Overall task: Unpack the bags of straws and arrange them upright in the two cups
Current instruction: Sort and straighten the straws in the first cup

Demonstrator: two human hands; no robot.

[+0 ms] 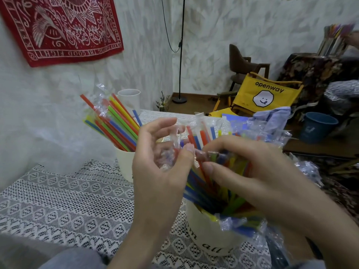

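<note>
A cream cup with dark lettering (pixel 206 232) is seen at the near edge of a table covered with a white lace tablecloth (pixel 64 197). It is packed with coloured straws in clear wrappers (pixel 202 136), which fan upward and outward between the two hands. The left hand (pixel 161 167) is held just left of the bundle, its thumb and curled fingers pinching a crumpled piece of clear wrapper (pixel 171 152) at the upper ends of the straws. The right hand (pixel 258 171) is laid over the right side of the bundle, its thumb and forefinger closed on the straws near their middle. Loose cellophane (pixel 308 169) is spilled off to the right of this cup. Farther back and to the left, well apart from both hands, a second cream cup (pixel 124 162) is filled with leaning straws (pixel 114 121). Behind it a white cup (pixel 129 100) is stood by the wall.
</note>
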